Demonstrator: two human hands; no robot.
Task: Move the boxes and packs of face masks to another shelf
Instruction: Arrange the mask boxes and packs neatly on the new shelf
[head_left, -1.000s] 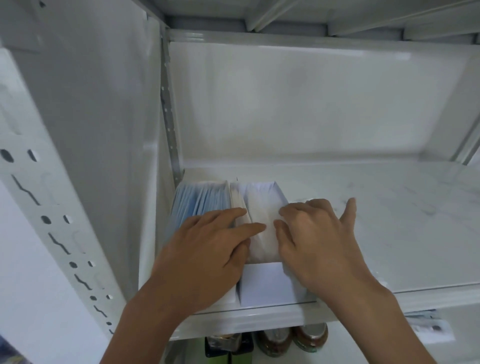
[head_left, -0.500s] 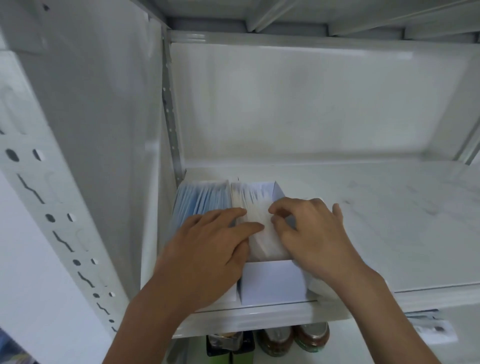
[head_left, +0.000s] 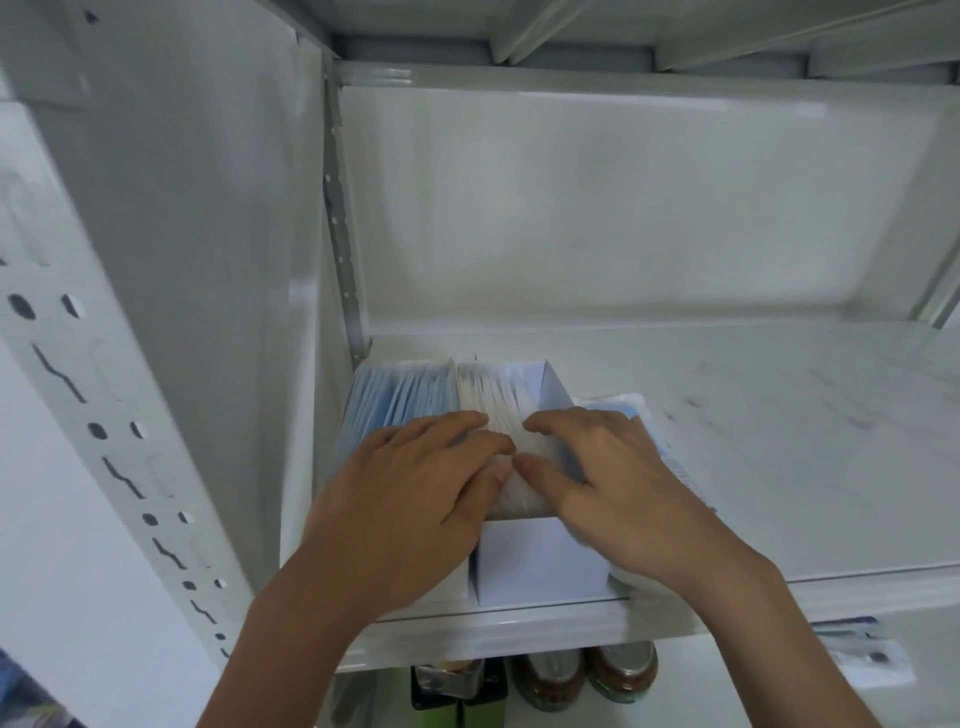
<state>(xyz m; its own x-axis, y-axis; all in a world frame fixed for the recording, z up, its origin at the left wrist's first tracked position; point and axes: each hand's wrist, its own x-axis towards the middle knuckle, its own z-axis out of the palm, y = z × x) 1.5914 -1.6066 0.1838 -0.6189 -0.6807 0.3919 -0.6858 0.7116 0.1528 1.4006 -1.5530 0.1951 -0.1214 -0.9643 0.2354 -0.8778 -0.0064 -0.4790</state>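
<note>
Two open boxes stand side by side at the left end of the white shelf (head_left: 779, 441). The left box (head_left: 400, 395) holds blue face masks. The right box (head_left: 540, 561) is white and holds white masks (head_left: 488, 395). A clear pack of blue masks (head_left: 631, 408) lies against its right side. My left hand (head_left: 415, 488) rests flat on the blue masks, fingertips reaching the white ones. My right hand (head_left: 613, 483) lies over the right box and the pack, with thumb and forefinger touching the white masks. Neither hand grips anything.
The shelf's side wall (head_left: 234, 260) stands close on the left, behind a perforated upright (head_left: 104, 415). The back wall (head_left: 623, 218) and the shelf above close the bay. Bottles and jars (head_left: 587, 675) stand on the shelf below. A small packet (head_left: 862, 660) lies lower right.
My right hand slid left and forward from the box's right side onto the white masks. The pack of blue masks now shows beyond it. My left hand barely moved.
</note>
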